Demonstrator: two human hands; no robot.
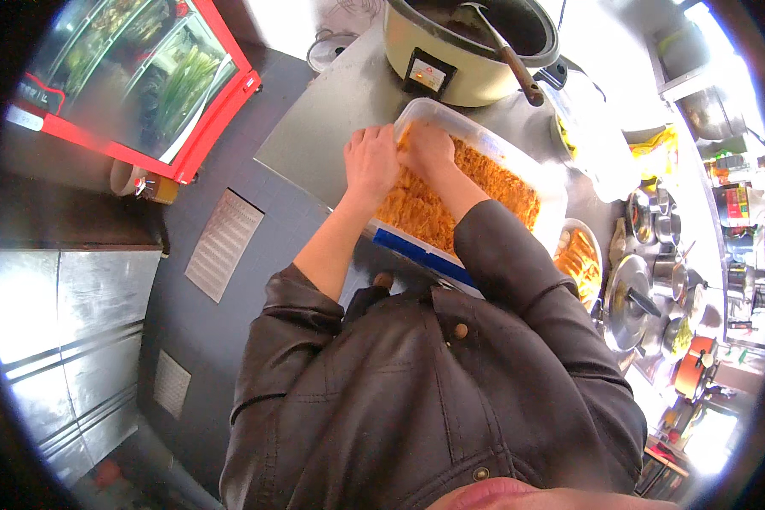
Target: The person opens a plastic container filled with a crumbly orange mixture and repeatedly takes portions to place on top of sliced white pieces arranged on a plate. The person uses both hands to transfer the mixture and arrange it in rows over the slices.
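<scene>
A white translucent plastic tub (555,195) with a blue strip on its near side stands on the metal counter, in front of my body. It holds a broad layer of orange, shredded-looking food (493,183); its exact kind I cannot make out. My left hand (371,161) is at the tub's left rim, its fingers curled over the edge. Inside the tub's far left corner, my right hand (429,155) reaches down into the orange food. Its fingertips are hidden there.
Beyond the tub stands a large cream cooker (476,68) with a wooden-handled ladle (510,55) across its rim. To the right are a bowl of orange food (582,263), a lidded pan (629,302) and several metal pots. A red-framed glass-door fridge (217,93) is at left.
</scene>
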